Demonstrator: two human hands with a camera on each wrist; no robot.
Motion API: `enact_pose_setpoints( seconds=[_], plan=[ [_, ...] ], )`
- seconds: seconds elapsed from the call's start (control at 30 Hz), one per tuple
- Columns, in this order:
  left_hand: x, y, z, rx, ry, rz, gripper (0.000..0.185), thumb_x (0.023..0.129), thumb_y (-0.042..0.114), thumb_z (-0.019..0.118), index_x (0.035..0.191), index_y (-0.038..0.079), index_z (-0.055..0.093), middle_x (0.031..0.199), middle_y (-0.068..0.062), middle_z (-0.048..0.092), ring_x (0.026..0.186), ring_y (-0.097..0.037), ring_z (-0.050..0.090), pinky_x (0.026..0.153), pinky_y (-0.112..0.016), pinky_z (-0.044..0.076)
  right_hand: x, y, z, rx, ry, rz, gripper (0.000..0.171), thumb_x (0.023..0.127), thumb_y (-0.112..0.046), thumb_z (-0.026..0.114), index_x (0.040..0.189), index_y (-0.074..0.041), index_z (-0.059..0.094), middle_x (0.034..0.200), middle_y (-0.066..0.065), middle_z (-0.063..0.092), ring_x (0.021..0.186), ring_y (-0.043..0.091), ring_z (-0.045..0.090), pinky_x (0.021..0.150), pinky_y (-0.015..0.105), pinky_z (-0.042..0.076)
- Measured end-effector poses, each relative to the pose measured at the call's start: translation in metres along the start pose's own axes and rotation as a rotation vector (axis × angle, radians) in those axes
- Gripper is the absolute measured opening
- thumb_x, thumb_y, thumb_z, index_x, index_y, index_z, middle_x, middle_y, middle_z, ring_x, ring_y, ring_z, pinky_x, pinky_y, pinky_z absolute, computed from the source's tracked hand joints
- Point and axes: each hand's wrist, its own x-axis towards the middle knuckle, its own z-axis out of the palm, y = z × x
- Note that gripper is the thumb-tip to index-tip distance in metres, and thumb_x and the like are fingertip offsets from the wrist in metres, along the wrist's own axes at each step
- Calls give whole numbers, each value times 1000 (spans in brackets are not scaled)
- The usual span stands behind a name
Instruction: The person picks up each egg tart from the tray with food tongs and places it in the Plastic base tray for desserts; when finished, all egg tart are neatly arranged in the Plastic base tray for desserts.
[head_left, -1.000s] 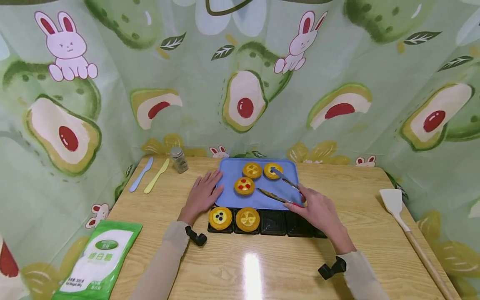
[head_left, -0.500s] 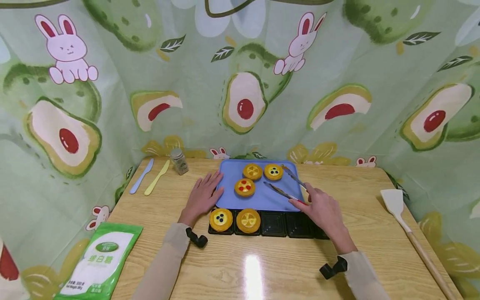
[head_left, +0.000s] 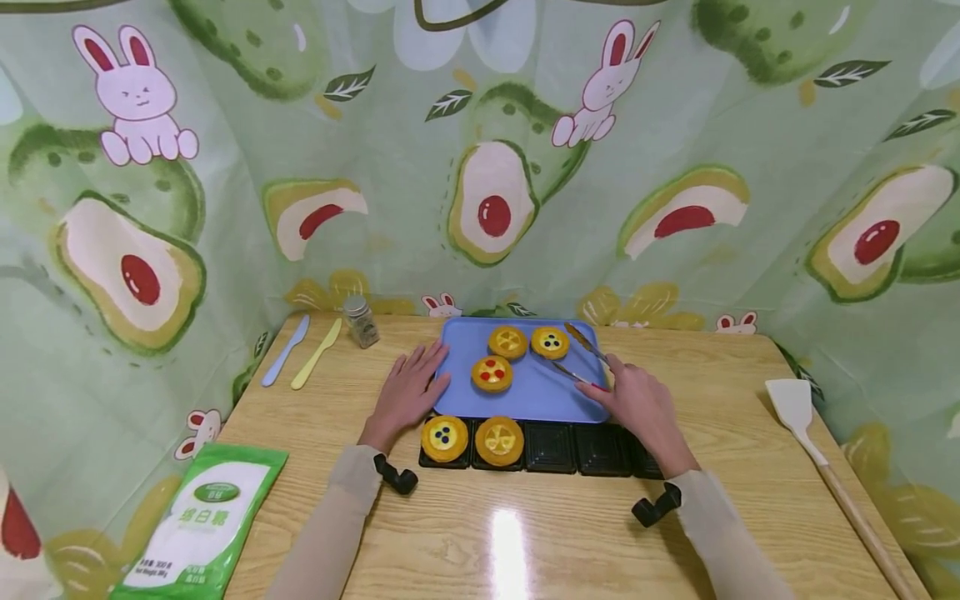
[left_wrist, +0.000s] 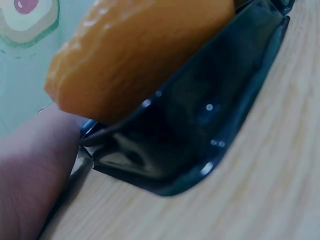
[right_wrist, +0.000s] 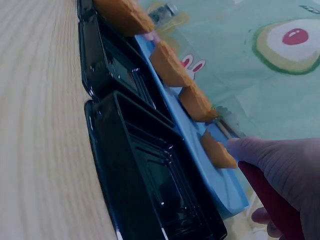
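While the tongs (head_left: 582,357) lie slanted over the right part of the blue tray (head_left: 542,394), their two arms spread apart and their tips pointing toward the tray's far right corner, the right hand (head_left: 640,408) holds them at the red handle end by the tray's right edge, its fingers (right_wrist: 260,150) curled round the handle. Just beside the tong tips sits the blueberry tart (head_left: 550,342) at the tray's far edge, with the yellow tart (head_left: 507,342) next to it and the red-dotted tart (head_left: 492,373) nearer the middle; bare blue tray lies between these and the near edge. Touching the tray's near edge, a row of black plastic cups (head_left: 576,449) runs along the table (head_left: 570,533); its two left cups hold tarts (head_left: 471,439) and the others stand unfilled. At the tray's left edge the left hand (head_left: 406,393) rests flat on the table, its fingers straight and slightly spread, their tips touching the tray and holding nothing. Near the table's far left corner lie a blue knife (head_left: 284,350), a yellow knife (head_left: 316,353) and a small jar (head_left: 362,320); a green-and-white bag (head_left: 198,521) sits at the near left corner, and a spatula (head_left: 823,467) lies along the right edge, well apart from the tray.
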Motion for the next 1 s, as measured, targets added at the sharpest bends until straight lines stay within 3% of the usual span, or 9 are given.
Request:
enact_pose_setpoints(
  seconds=[0.2,0.5,0.73,1.0],
  plan=[
    [2,0,2,-2,9,14,65,111,53,34,168,24,26,174,5,19,161,-30,15,128,-57,9,11,1,4,1,-43,1,85,90,-63,73,145,-1,57,96,21,71,66,24,59,48,37,46],
    [1,-1,1,11,-3,1,65,110,56,33,168,28,23,174,8,17,162,-27,13,129,-55,8,25,-1,9,22,-64,6,79,91,-63,72,139,-1,62,88,15,67,67,25,57,51,38,44],
    [0,-2,0,10,-7,-1,65,110,56,34,168,29,22,174,9,17,162,-26,12,129,-54,8,27,-2,10,9,-89,-4,72,92,-60,72,133,-2,64,73,8,53,61,23,52,48,34,35],
    [0,-1,1,14,-3,-2,65,110,57,33,168,29,23,174,9,16,162,-27,13,129,-54,8,27,-1,10,20,-108,12,78,93,-61,71,142,-2,61,73,8,52,61,22,52,47,32,34]
  ],
)
